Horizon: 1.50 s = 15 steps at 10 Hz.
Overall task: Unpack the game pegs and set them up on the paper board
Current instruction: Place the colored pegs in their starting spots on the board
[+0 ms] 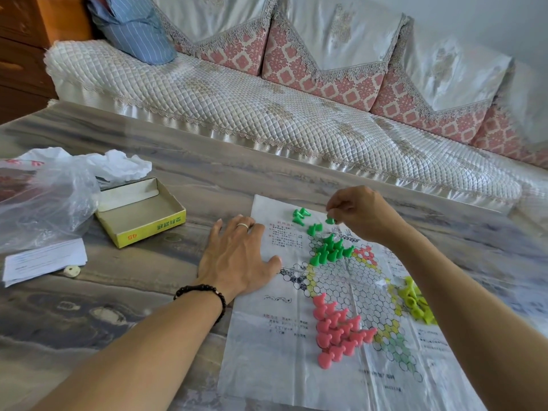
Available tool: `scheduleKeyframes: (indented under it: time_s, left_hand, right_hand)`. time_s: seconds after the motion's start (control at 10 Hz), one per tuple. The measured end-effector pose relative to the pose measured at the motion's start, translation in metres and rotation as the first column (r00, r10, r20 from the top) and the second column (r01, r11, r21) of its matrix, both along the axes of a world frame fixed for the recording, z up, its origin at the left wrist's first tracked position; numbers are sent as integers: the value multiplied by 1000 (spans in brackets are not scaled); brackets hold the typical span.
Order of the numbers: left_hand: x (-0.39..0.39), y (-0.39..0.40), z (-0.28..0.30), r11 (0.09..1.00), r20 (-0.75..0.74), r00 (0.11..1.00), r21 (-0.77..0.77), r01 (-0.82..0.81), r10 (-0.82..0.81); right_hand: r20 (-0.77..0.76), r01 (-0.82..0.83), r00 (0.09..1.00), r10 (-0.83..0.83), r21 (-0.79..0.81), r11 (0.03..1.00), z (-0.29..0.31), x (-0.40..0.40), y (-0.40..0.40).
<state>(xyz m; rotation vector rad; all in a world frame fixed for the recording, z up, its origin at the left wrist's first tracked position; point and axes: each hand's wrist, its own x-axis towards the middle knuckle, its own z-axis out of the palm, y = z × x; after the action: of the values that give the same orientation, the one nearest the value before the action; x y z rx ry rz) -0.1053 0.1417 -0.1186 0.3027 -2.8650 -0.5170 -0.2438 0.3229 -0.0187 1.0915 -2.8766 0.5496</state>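
The paper board (296, 351) lies flat on the table, printed with a star of circles. Several pink pegs (338, 327) stand in its near corner. Several green pegs (330, 250) stand in the far corner, with a few loose green pegs (301, 216) lying beyond them. Yellow-green pegs (413, 301) lie in a heap at the right. My right hand (364, 213) pinches one green peg (330, 220) just above the board's far edge. My left hand (237, 256) rests flat, fingers spread, on the board's left edge.
An open yellow cardboard box (142, 215) sits left of the board. A crumpled clear plastic bag (44, 197) lies at the far left, with a folded paper (44, 261) and a small white disc (72, 270) near it. A sofa (267, 108) runs behind the table.
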Motion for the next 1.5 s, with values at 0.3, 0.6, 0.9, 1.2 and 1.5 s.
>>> scheduleKeyframes:
  time_s: [0.3,0.6,0.9,1.2,1.5]
  left_hand:
    - [1,0,1,1000,11,1000,-2,5,-5]
    - [2,0,2,1000,16,1000,0,9,-9]
    - [1,0,2,1000,14,1000,-3,11,-10]
    - [0,0,0,1000,5,1000,7,10,-10]
    - [-1,-1,-3,1000,-23,1000,14,-3,3]
  right_hand:
    - [19,-108,994,107,215,971,-1,19,-10]
    - [64,-129,991,114,348,929,-7,17,-19]
    - [97,-131,990,102,379,916,-14,16,-21]
    - [38,-20,999,14,186,982,-1,-3,-12]
    - [102,27,994,-46,174,984,-28,-33,-13]
